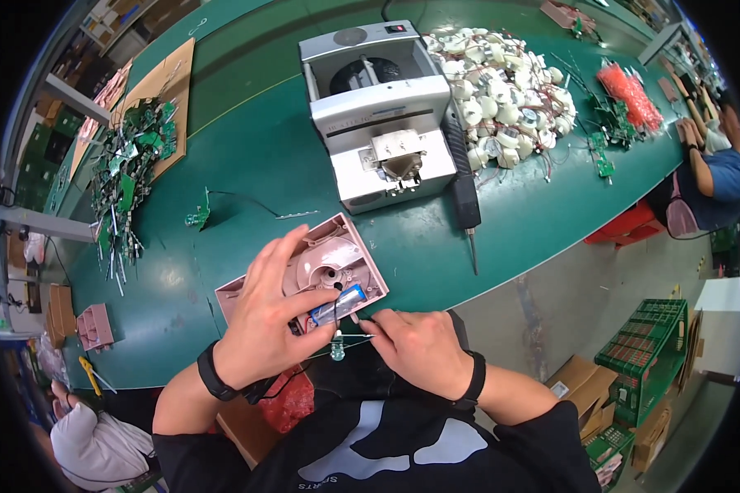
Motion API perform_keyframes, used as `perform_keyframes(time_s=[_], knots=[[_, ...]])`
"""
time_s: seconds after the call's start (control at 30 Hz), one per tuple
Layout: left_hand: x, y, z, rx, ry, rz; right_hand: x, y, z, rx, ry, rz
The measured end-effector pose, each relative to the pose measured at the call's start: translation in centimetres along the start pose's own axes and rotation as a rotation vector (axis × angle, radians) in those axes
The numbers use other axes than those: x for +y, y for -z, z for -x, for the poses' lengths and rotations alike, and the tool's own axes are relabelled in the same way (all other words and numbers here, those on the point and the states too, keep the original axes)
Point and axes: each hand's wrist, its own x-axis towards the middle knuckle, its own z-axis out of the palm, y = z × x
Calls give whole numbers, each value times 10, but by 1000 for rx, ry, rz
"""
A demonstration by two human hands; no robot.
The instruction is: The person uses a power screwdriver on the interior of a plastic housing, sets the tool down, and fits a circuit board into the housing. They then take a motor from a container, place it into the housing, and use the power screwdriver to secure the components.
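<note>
Pink plastic housing (314, 261), boxy with a rounded scoop, sits on the smooth green desk (419, 246); my left hand (265, 319) spans it, thumb against a shiny blue-and-silver cylinder (342, 305). My right hand (426, 349) bunches nearby; I cannot tell either's grip.

- A long green table (263, 140) spans the room from left to right, its bent look coming from the lens.
- A thin yellow line (247, 108) crosses its far left part.
- Grey metal frames (41, 223) stand along the left edge; another metal post (662, 43) rises at far right.
- Shelves (115, 33) fill the far left corner.
- Grey floor (567, 279) shows on the right, with a dark mark (533, 316).
- A red stool (625, 228) sits beside the table's right edge.
- Green crates (662, 370) and a cardboard box (580, 382) stand near right.
</note>
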Motion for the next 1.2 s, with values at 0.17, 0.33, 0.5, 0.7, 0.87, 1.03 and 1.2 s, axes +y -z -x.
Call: perform_keyframes(time_s=[0.17, 0.33, 0.5, 0.7, 0.87, 1.03, 1.2], knots=[[-5, -3, -6, -14, 6, 7, 0, 7, 6, -10, -28, 90], [-11, -3, -3, 50, 51, -21, -3, 9, 9, -59, -86, 84], [-20, -8, -8, 84, -36, 42, -5, 20, 15, -114, -54, 165], [-12, 15, 9, 161, -28, 38, -1, 44, 25, -113, -188, 137], [-74, 69, 20, 319, 116, 23, -18, 65, 30, -120, -330, -73], [-165, 55, 24, 382, 312, -95, -57, 70, 15, -187, -218, -166], [-166, 52, 32, 560, 391, 243, -72, 68, -16, -177, 46, -82]])
